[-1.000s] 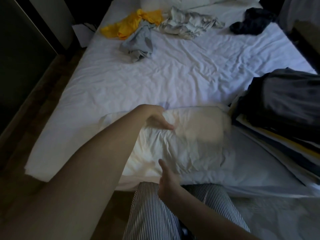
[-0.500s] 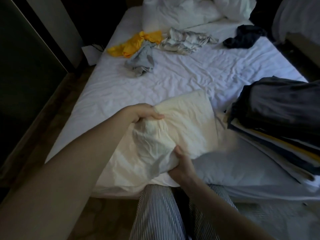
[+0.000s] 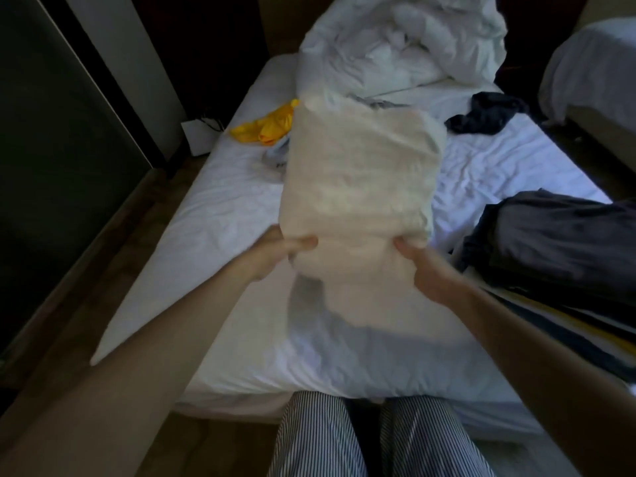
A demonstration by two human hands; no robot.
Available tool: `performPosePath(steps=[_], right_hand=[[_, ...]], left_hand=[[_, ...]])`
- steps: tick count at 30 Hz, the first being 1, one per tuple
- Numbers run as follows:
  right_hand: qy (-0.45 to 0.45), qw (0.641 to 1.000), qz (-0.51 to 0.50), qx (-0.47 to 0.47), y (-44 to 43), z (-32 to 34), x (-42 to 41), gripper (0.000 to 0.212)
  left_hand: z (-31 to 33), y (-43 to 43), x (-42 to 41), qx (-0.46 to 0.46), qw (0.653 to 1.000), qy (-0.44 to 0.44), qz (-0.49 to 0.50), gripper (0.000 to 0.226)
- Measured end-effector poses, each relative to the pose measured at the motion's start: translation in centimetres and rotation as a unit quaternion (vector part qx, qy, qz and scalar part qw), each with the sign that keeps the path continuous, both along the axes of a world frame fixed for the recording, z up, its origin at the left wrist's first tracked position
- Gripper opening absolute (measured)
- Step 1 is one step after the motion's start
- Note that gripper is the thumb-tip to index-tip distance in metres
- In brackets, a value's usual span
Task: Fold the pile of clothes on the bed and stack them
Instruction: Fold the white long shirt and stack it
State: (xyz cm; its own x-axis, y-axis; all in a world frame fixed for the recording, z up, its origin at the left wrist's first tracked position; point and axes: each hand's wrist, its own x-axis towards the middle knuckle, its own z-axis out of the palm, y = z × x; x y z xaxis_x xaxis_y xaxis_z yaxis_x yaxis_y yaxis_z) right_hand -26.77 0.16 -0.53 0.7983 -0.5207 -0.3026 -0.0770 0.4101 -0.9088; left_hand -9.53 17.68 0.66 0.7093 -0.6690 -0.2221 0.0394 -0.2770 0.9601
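Dim bedroom, head view only. The bed (image 3: 223, 215) is covered with a creased white sheet, and a crumpled duvet (image 3: 395, 46) is heaped at its far end. A cream folded garment (image 3: 358, 187) is held up off the sheet in front of the person; its far part is blurred. The left hand (image 3: 275, 256) grip is clenched on the near left corner, and the right hand (image 3: 430, 270) grip is clenched on the near right corner. A stack of folded clothes (image 3: 557, 242), dark item on top, sits at the right side of the bed, just beside the right forearm. Unfolded pieces are left near the far end: a yellow garment (image 3: 265, 127), a grey garment (image 3: 275, 156) partly hidden behind the cream one, and a dark garment (image 3: 485, 115).

Step judged: fold finished, transfer to the stack pending. The garment should be kept level and taut between both grips so no layer slips. It should be swung right, lowered flat onto the dark top item and lined up with the stack's edges. It should be let go only once it is resting.
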Motion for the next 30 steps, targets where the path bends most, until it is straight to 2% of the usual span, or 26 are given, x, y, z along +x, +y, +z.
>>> performPosePath(steps=[4, 5, 8, 10, 11, 14, 15, 17, 19, 21, 22, 23, 25, 27, 28, 30], right_hand=[[0.132, 0.988, 0.077, -0.027, 3.4, -7.9, -5.1, 0.020], [0.144, 0.987, 0.067, -0.016, 3.8, -9.6, -6.0, 0.017], [0.189, 0.973, 0.112, -0.066, 4.2, -10.5, -7.1, 0.018], [0.182, 0.977, 0.107, -0.009, 3.2, -9.7, -6.3, 0.011], [0.153, 0.981, 0.115, 0.025, 2.7, -9.2, -5.8, 0.016], [0.080, 0.987, 0.132, 0.051, 1.5, -7.6, -3.8, 0.076], [0.075, 0.990, 0.114, 0.041, 1.1, -7.5, -3.2, 0.088], [0.102, 0.993, 0.055, 0.036, 1.0, -6.4, -2.0, 0.092], [0.150, 0.988, -0.035, 0.031, 0.5, -7.3, -1.5, 0.074], [0.187, 0.978, -0.092, 0.027, 1.1, -8.9, -2.5, 0.032], [0.195, 0.975, -0.102, 0.009, 1.8, -9.6, -3.0, 0.024], [0.194, 0.974, -0.114, -0.015, 2.3, -10.4, -3.6, 0.027], [0.214, 0.961, -0.122, -0.122, 2.9, -10.2, -4.1, 0.034], [0.280, 0.903, -0.133, -0.297, 2.8, -9.2, -3.9, 0.031], [0.289, 0.863, -0.151, -0.386, 2.6, -8.6, -3.5, 0.040], [0.231, 0.782, -0.131, -0.563, 3.2, -7.0, -2.7, 0.059]], left_hand=[[-7.5, 5.3, -4.5, 0.137, 0.983, 0.104, -0.069, 0.088], [-9.0, 6.2, -5.4, 0.165, 0.974, 0.141, -0.069, 0.089], [-10.7, 6.9, -6.7, 0.153, 0.962, 0.227, 0.022, 0.057], [-9.9, 6.3, -6.4, 0.132, 0.965, 0.223, 0.031, 0.046], [-9.2, 5.9, -6.1, 0.110, 0.970, 0.214, 0.028, 0.044], [-7.2, 4.0, -5.2, 0.004, 0.971, 0.230, 0.060, 0.031], [-6.6, 3.4, -5.0, -0.026, 0.967, 0.241, 0.075, 0.026], [-6.3, 2.2, -4.5, -0.064, 0.964, 0.235, 0.107, 0.024], [-7.0, 1.7, -4.7, -0.057, 0.967, 0.202, 0.146, 0.022], [-8.7, 1.9, -5.9, 0.003, 0.972, 0.155, 0.175, 0.020], [-10.0, 2.0, -6.6, 0.045, 0.975, 0.129, 0.177, 0.022], [-11.0, 2.2, -7.0, 0.081, 0.975, 0.108, 0.175, 0.025], [-11.7, 2.2, -7.0, 0.131, 0.972, 0.079, 0.177, 0.031], [-10.7, 2.1, -6.1, 0.190, 0.969, 0.003, 0.159, 0.044], [-10.0, 1.9, -5.8, 0.220, 0.961, -0.079, 0.146, 0.055], [-8.3, 1.6, -6.2, 0.231, 0.926, -0.276, 0.115, 0.076]])
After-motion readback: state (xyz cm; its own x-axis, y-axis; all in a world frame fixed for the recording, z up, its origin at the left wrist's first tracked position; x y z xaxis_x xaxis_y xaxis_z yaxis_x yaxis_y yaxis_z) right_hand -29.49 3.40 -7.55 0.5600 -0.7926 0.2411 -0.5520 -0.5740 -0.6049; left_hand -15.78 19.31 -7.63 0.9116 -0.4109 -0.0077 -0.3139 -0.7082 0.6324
